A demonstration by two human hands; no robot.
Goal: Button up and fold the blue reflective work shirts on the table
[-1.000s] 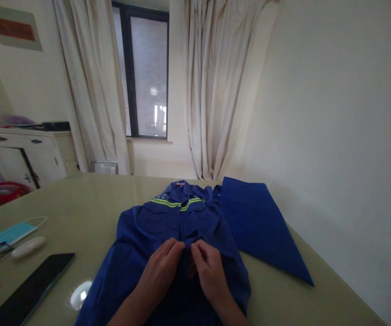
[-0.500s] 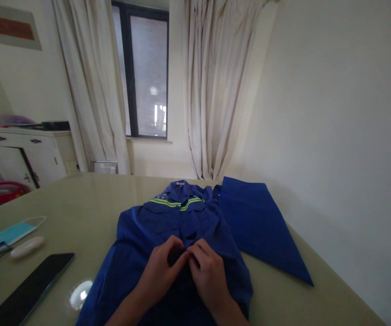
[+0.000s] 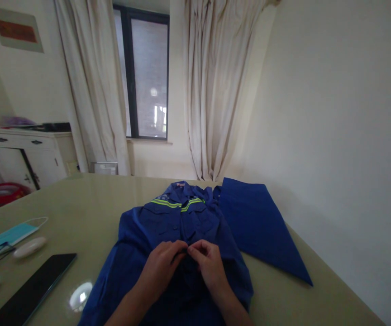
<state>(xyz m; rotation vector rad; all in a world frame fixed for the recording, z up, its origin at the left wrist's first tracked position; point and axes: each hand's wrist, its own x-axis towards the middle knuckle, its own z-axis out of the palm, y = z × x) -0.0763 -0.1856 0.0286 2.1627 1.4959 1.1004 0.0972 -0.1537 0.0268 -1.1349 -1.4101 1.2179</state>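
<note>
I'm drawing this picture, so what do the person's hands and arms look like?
The left hand and right hand wear no gloves, and I can't see any rings. Both forearms are bare, with no sleeves, watch or bracelet in view.

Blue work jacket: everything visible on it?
The blue work jacket, wrinkled cloth by its look, lies front up on the table, collar at the far end. Yellow-green stripes cross its chest near flapped pockets; a pale label shows inside the collar. Left hand and right hand pinch its front; any fastening there is hidden.
</note>
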